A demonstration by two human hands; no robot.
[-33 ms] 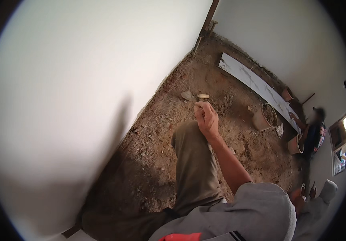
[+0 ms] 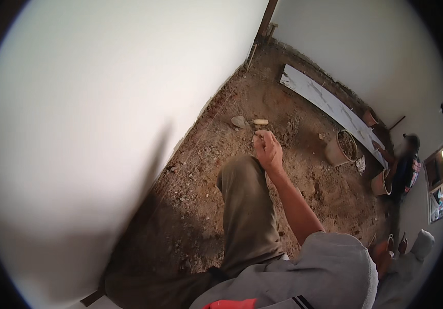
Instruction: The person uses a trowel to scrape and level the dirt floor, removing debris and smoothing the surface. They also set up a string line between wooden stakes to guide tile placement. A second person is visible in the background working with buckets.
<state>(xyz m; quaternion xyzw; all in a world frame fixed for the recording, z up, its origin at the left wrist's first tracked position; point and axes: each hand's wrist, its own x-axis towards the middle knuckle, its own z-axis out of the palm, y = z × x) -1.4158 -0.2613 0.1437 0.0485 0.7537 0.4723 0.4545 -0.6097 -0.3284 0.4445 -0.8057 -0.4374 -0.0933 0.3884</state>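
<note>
My right hand (image 2: 269,152) is over my bent knee, above the dirt floor, with its fingers curled in toward the thumb. Whatever lies between those fingertips, if anything, is too small to make out. Just beyond the fingertips a trowel (image 2: 239,121) with a pale handle (image 2: 260,122) rests on the soil, apart from the hand. My left hand is out of the picture.
A white wall (image 2: 87,113) rises along the left. At the far right lies a long marble-patterned slab (image 2: 329,103), with a bucket of soil (image 2: 337,152) and another bucket (image 2: 379,184) beside it. A co-worker (image 2: 405,170) bends at the slab's near end.
My right hand has shifted slightly to the right, its fingers still curled. The trowel stays on the soil.
</note>
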